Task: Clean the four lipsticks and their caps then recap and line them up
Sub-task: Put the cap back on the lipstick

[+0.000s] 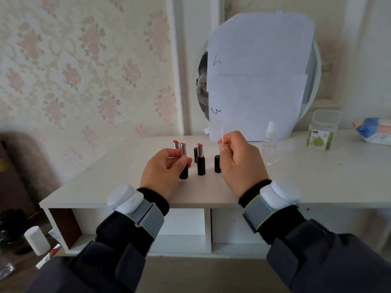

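- Head view: the left hand (164, 169) sits just left of picture centre, its fingers (183, 160) clamped on an uncapped lipstick (183, 163) with a black base, silver collar and red tip, held nearly upright and tilted slightly.
- At about 11 o'clock from that lipstick, a second uncapped lipstick (176, 144) shows only its silver collar and red tip above the left hand; whether it stands on the surface (317, 178) cannot be told.
- At 3 o'clock from the held one, a third uncapped lipstick (201, 159) stands upright on the white surface, apart from both hands.
- A black cap (195, 154) stands just behind the third lipstick at its 10 o'clock, partly hidden by it.
- Another black piece (217, 163) stands at 3 o'clock from the third lipstick, touching or just beside the right hand (241, 161); whether it is a cap or a lipstick base cannot be told.
- The right hand's fingers (224, 145) are pinched together on a thin white cotton swab (222, 134) that points up toward 12 o'clock.
- At 3 o'clock from the right hand, a clear spray bottle (269, 142) stands on the surface.
- Further toward 3 o'clock are a clear box with a green label (321, 132) and a blue packet (374, 131) at the edge.
- At 12 o'clock, a round mirror (202, 81) leans on the wall, mostly covered by white paper sheets (260, 70).
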### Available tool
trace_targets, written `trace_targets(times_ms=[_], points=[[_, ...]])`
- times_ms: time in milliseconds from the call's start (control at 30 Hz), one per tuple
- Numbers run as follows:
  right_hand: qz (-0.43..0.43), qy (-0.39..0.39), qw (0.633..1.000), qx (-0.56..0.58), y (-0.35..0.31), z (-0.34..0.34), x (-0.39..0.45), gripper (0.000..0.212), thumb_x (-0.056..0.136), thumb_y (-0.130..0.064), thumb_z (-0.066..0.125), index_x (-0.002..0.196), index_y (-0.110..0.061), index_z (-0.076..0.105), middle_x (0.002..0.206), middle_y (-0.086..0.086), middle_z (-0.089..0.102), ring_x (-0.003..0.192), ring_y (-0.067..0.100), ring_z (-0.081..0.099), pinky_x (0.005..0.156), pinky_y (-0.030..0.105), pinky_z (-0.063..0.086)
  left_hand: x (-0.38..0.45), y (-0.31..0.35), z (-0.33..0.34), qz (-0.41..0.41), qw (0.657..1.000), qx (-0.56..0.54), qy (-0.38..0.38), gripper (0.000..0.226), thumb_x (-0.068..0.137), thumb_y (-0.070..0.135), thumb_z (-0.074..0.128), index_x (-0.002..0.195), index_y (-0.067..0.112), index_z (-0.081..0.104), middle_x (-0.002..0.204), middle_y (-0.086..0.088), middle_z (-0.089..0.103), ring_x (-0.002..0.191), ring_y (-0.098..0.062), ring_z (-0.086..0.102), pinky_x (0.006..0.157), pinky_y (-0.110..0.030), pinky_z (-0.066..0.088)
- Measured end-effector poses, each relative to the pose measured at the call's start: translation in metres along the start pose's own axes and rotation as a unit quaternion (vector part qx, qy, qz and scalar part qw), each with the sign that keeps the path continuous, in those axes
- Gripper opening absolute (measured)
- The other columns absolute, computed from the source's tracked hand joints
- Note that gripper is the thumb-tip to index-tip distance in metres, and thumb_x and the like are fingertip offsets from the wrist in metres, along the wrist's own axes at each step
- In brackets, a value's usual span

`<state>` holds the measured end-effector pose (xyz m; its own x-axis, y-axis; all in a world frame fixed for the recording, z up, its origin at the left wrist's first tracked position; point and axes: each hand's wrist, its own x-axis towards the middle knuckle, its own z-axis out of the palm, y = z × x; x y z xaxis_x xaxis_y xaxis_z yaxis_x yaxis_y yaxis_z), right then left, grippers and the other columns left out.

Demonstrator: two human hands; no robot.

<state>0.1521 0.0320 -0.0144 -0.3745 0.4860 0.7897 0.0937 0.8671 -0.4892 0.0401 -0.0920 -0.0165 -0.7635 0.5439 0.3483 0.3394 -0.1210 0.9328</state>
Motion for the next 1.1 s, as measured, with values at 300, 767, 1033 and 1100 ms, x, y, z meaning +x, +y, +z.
trace_targets(times_ms=[300,767,1033,1100], points=[[0.061,0.031,0.998,-0.010,-0.0004,-0.0023,0.0024,0.006,0.089,-0.013,0.048,0.094,-0.016,0.048,0.058,-0.001,0.050,0.065,0.034,0.054,0.065,0.047,0.048,0.0011,-0.0019,0.0078,0.009,0.985,0.175,0.003,0.008,0.092,0.030,0.063,0.096,0.030,0.056,0.089,0.011,0.071,0.079,-0.007,0.064,0.066,-0.020,0.043],[0.117,-0.102,0.987,-0.042,-0.0024,0.0003,0.0052,0.005,0.089,-0.012,0.045,0.089,-0.018,0.044,0.079,0.003,0.057,0.079,0.033,0.056,0.073,0.041,0.048,0.0041,-0.0022,0.0088,0.008,0.966,0.256,-0.023,0.028,0.090,0.023,0.064,0.117,0.025,0.060,0.094,0.017,0.060,0.098,-0.009,0.061,0.084,-0.020,0.039],[0.131,-0.063,0.989,-0.028,0.0005,0.0022,0.0064,0.027,0.091,-0.014,0.042,0.069,-0.024,0.031,0.064,0.001,0.044,0.066,0.030,0.043,0.066,0.046,0.044,0.0013,-0.0065,0.0086,0.030,0.981,0.193,-0.013,0.053,0.082,0.024,0.074,0.131,0.020,0.054,0.125,0.008,0.062,0.112,-0.007,0.059,0.093,-0.019,0.042],[0.135,-0.071,0.988,-0.038,0.0017,0.0030,0.0064,0.012,0.086,-0.015,0.046,0.079,-0.023,0.040,0.067,0.002,0.049,0.068,0.030,0.050,0.068,0.044,0.047,-0.0008,-0.0073,0.0076,0.047,0.985,0.164,0.001,0.053,0.082,0.023,0.074,0.131,0.021,0.054,0.126,0.010,0.061,0.112,-0.005,0.058,0.097,-0.020,0.043]])
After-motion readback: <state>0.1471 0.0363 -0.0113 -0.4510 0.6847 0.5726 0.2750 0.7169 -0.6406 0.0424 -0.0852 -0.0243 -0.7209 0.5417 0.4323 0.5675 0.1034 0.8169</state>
